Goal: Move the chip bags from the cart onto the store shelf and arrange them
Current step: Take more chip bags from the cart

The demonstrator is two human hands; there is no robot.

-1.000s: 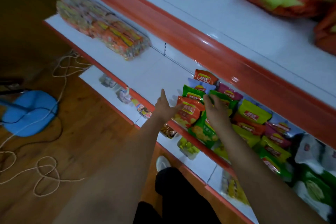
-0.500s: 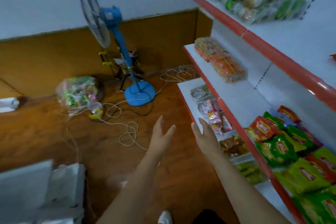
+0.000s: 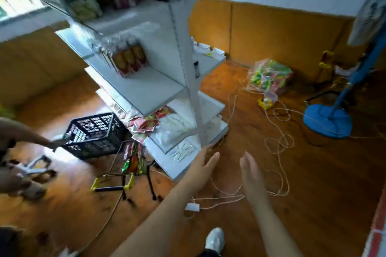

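1. One small wire cart [image 3: 125, 165] stands on the wooden floor [image 3: 302, 173] at near left, with a yellow-ended handle; colourful chip bags [image 3: 133, 162] sit upright inside it, too blurred to count.
2. One black plastic crate [image 3: 94, 133], further left and beyond the cart; contents cannot be made out.
3. One white shelf unit [image 3: 150, 81], centre. An upper level carries a clear-wrapped pack of red and yellow packets [image 3: 129, 60]; a lower level carries loose red and white sachets [image 3: 146, 123]. The top is cut off by the frame.
4. One clear sack of green and pink packets [image 3: 269, 76] lies on the floor at far right, near a blue fan base [image 3: 326, 123], with pale cord [image 3: 277, 144] looped between.
5. Left hand [image 3: 205, 161]: fingers straight and spread, palm down, empty, raised in front of the shelf unit's lowest corner.
6. Right hand [image 3: 251, 171]: fingers straight and together, empty, just right of the left hand, above the cord.
7. Another person's arm [image 3: 25, 133] enters at the left edge; what it holds is blurred.
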